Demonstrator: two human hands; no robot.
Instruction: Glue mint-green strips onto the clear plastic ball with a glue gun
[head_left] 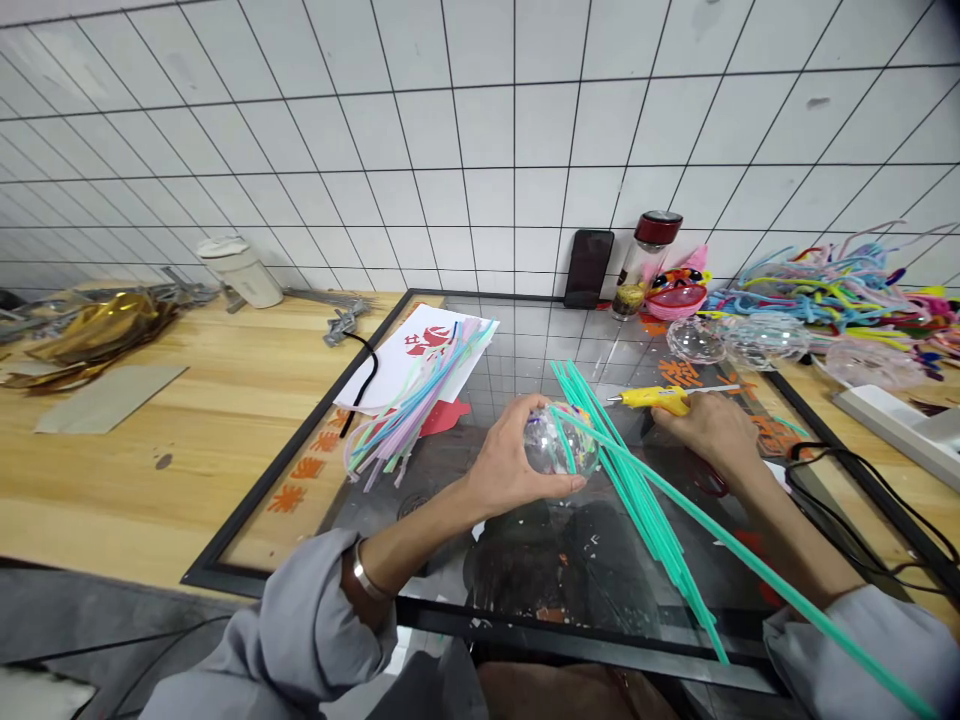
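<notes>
My left hand [517, 455] is closed around a clear plastic ball [561, 445] with coloured bits inside, held just above a black glass sheet [525, 345]. One teal pipe cleaner [742, 570] runs from the ball toward my right sleeve. My right hand [709, 425] lies on the glass, gripping the handle of a yellow glue gun [656, 398] whose nozzle points left. A bundle of teal pipe cleaners [637, 490] lies between my hands.
Pastel pipe cleaners [420, 405] lie on white paper at left. More clear balls [739, 340], a pink toy [675, 290], a jar [649, 255], a phone [589, 268] and a colourful pipe-cleaner pile [840, 280] sit at the back right. A black cable [862, 480] runs at right.
</notes>
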